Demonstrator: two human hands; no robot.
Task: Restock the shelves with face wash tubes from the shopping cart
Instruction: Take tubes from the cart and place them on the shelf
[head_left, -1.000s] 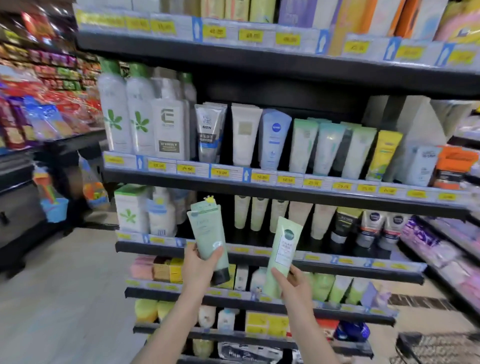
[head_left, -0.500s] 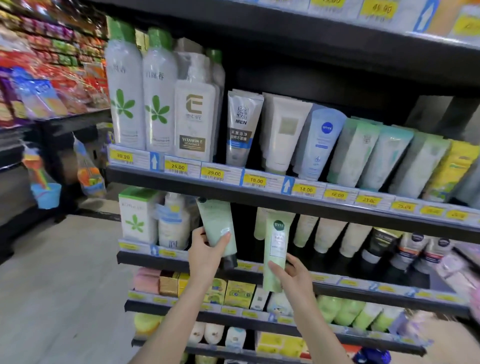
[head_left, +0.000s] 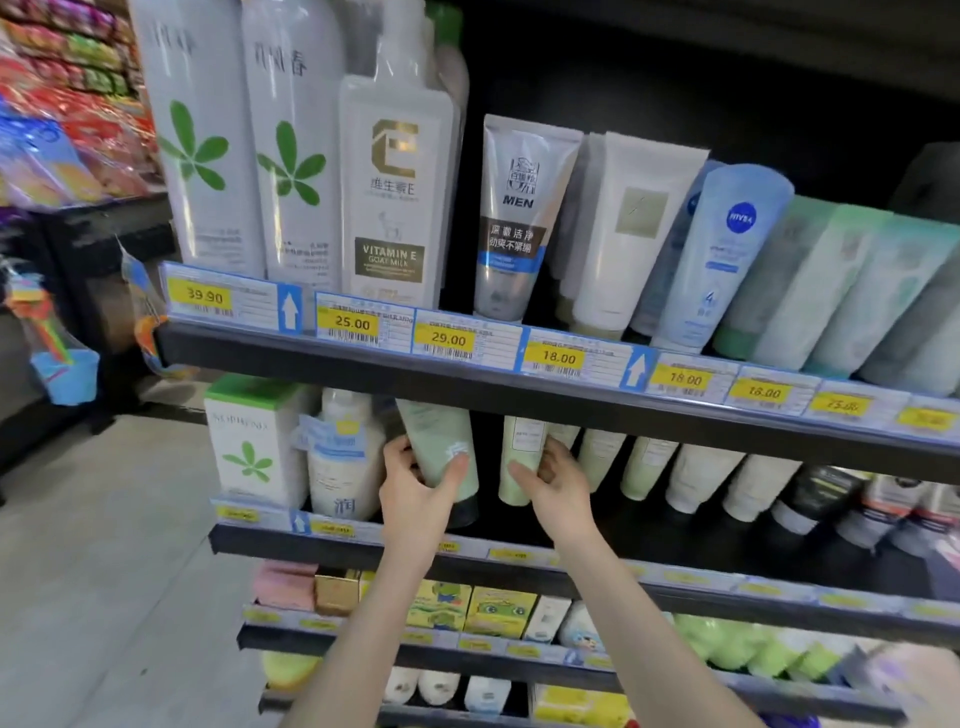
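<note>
Since the earlier view, both face wash tubes had been carried in under the shelf edge at frame centre. The pale green tube (head_left: 441, 457) was gripped by the left hand (head_left: 421, 493); the second tube (head_left: 519, 462) was pinched by the right hand (head_left: 556, 483). Placement was judged nearly complete. The black shelf (head_left: 363, 551) was backed by neighbouring tubes; grey floor lay at lower left

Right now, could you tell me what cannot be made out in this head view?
- Tops of both held tubes, left tube and right tube: hidden behind the upper shelf edge.
- Right tube's label: blurred, partly covered by the right hand.
- Lower shelf price tags: too blurred to read.
- Shopping cart: out of frame.
</note>
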